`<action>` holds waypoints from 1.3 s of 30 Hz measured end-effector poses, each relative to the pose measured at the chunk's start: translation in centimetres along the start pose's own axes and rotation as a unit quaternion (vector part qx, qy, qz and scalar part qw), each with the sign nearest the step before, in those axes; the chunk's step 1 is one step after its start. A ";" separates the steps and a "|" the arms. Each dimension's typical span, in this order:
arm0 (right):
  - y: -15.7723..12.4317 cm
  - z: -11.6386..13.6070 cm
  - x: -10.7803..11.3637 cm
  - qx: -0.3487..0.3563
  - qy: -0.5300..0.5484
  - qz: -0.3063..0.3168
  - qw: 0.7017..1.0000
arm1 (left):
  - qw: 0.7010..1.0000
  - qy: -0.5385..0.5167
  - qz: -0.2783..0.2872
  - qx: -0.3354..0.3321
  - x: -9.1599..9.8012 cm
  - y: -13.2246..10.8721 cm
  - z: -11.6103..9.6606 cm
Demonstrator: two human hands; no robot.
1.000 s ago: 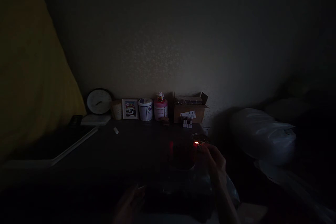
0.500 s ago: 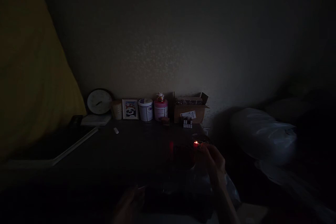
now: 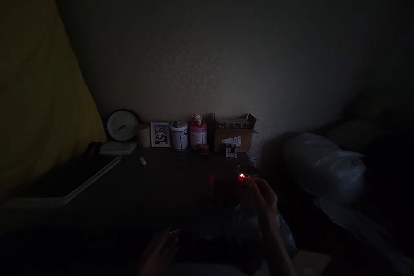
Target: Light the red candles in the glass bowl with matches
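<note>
In a darkened room, a person's right hand [image 3: 265,196] pinches a thin, pale stick with a glowing orange tip [image 3: 245,177] between closed thumb and fingers above a dark, matte desk [image 3: 181,177]. The stick points left from the fingertips, its burning end just beyond them, close to the red-tinged right edge of a dark, rounded vessel [image 3: 226,192]; whether the two touch cannot be told. A dark, round, thin-rimmed dish [image 3: 237,168] sits just behind the fingers, partly covered by them.

The left hand [image 3: 155,252], low in the frame and well apart from the flame, is blurred and sunk in shadow. A thin, pale sliver [image 3: 174,231] shows at its fingertips, but what it is, and how far the fingers are spread or closed on it, cannot be made out. The vessel's contents and much of its outline are lost in the dark, and the right forearm is cut off by the bottom edge.

Along the wall stand a white-framed panda picture [image 3: 161,134], a pink-lidded pale tub [image 3: 198,136] and an open brown cardboard box [image 3: 241,140].
</note>
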State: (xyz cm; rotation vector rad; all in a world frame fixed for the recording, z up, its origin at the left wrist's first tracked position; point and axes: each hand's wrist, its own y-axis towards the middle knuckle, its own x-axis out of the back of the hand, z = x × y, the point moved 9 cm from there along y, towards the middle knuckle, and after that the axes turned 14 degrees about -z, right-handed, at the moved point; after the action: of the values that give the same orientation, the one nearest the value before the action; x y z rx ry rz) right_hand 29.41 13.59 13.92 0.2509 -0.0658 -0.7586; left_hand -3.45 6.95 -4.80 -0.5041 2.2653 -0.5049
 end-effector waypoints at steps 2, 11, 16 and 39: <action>-0.1 0.3 0.0 -0.002 -0.002 0.001 1.000 | 1.000 0.000 -0.001 -0.003 0.2 0.5 0.3; -0.2 0.2 0.1 -0.014 0.034 0.007 0.999 | 1.000 0.002 -0.024 -0.014 1.1 1.8 0.7; 2.2 -1.9 1.5 -0.043 0.123 -0.008 0.991 | 1.000 -0.003 0.006 0.001 0.7 0.7 0.2; 11.5 -8.8 -2.3 0.025 -0.133 0.003 0.991 | 0.997 0.037 -0.063 0.021 1.2 3.3 3.0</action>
State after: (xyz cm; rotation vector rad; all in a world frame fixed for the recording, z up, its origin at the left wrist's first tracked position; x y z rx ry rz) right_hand 36.80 24.94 8.31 0.1963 -0.3394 -0.7823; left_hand -2.68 8.55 -9.11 -0.6183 2.2990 -0.6417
